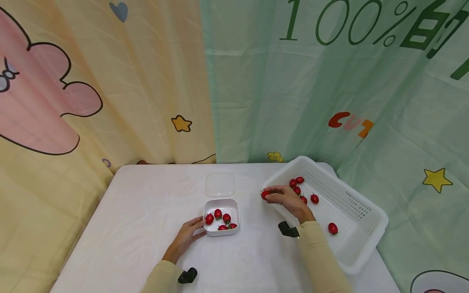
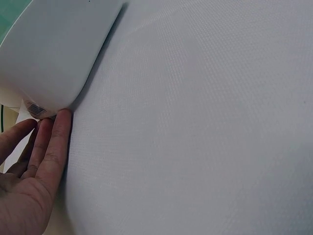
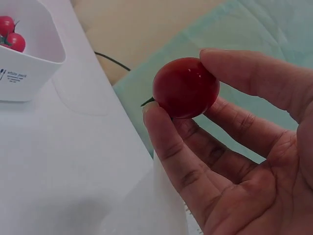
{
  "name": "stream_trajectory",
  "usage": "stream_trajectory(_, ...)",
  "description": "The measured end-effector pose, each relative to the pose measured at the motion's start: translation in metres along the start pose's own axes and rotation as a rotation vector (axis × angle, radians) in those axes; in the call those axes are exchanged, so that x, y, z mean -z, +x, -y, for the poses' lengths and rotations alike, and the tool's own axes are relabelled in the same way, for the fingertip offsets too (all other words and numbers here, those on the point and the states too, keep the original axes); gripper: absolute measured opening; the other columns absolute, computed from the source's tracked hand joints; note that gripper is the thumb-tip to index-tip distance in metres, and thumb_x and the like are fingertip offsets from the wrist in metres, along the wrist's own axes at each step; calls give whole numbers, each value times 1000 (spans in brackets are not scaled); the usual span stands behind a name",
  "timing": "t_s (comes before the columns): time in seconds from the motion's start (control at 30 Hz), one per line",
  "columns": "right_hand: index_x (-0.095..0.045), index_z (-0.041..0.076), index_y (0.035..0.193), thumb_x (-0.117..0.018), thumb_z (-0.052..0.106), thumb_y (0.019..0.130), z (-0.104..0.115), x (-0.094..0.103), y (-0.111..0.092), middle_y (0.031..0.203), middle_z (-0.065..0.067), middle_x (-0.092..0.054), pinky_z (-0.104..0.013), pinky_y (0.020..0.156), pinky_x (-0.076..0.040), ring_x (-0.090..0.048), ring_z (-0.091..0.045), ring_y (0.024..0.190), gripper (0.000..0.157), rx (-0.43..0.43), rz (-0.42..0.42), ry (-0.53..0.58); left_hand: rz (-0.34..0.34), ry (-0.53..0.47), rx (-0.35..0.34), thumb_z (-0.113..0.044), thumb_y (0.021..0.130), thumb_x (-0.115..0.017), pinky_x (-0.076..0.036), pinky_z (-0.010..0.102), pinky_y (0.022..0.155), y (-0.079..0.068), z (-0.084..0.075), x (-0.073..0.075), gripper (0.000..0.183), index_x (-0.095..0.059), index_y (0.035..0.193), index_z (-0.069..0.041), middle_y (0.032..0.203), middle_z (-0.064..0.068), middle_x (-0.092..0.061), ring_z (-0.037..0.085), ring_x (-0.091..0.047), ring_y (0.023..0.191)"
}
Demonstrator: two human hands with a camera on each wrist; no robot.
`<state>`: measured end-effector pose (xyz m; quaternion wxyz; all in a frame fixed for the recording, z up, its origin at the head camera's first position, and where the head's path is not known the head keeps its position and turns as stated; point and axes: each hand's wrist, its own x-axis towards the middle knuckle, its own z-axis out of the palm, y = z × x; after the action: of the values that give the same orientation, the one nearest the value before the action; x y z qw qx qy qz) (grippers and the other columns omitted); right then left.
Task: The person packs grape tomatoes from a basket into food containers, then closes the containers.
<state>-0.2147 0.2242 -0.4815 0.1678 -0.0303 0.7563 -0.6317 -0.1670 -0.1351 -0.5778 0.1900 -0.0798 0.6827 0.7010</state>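
My right hand (image 1: 286,200) pinches a red cherry tomato (image 3: 186,88) between thumb and fingertips, above the near-left rim of the white basket (image 1: 360,244). A bit of green stem shows on the tomato in the right wrist view. My left hand (image 1: 185,238) touches the left side of a small white box (image 1: 222,233) with its fingertips, the fingers (image 2: 56,147) fairly straight along a lower corner. Several cherry tomatoes (image 1: 218,213) with green stems lie inside the box. More cherry tomatoes (image 1: 314,198) are spread in the basket, one of them apart toward its near end.
Behind the box lies a clear flat lid (image 1: 220,185) on the white-covered table (image 1: 146,211). The basket reaches along the table's right side. Printed curtains (image 1: 256,101) hang behind the table and at both sides. Each wrist carries a small black device (image 1: 187,276).
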Motion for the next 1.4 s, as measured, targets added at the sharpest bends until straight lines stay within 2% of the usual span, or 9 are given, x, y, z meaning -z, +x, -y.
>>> stream_trajectory(0.23, -63, 3, 122, -68, 19, 90, 0, -16, 4, 114, -11, -67, -51, 105, -42, -64, -25, 102, 37, -21, 11, 6, -13, -2, 4, -21, 99, -54, -49, 46, 98, 2, 1, 0, 54, -40, 139, 11, 141, 29, -42, 37, -50, 121)
stream_trajectory(0.5, -62, 0, 122, -68, 17, 91, -3, -35, 12, 114, -12, -67, -38, 96, -51, -64, -21, 101, 36, 5, 81, 11, -6, 3, 8, -21, 100, -52, -49, 47, 98, 2, 3, 1, 54, -38, 139, 12, 142, 30, -40, 38, -49, 122)
stream_trajectory(1.07, -61, -4, 122, -66, 12, 91, -11, -66, 32, 114, -15, -67, -38, 91, -55, -66, -24, 99, 35, 3, 164, 48, 5, -8, -13, -22, 98, -55, -49, 46, 97, 1, 2, 1, 56, -39, 139, 13, 142, 30, -40, 39, -49, 123)
stream_trajectory(1.2, -61, -4, 122, -65, 11, 91, -13, -73, 36, 115, -16, -67, -38, 89, -56, -65, -23, 98, 35, 4, 164, 50, 0, -8, -4, -23, 98, -56, -49, 46, 97, 1, 2, 1, 56, -39, 139, 12, 141, 30, -41, 39, -49, 123)
stream_trajectory(1.4, -62, -4, 120, -67, 8, 89, -17, -82, 39, 114, -16, -67, -36, 86, -57, -65, -21, 97, 34, -42, 132, 73, 5, -9, -5, -23, 98, -55, -49, 46, 97, 1, 2, 2, 56, -38, 139, 12, 142, 30, -41, 40, -47, 124)
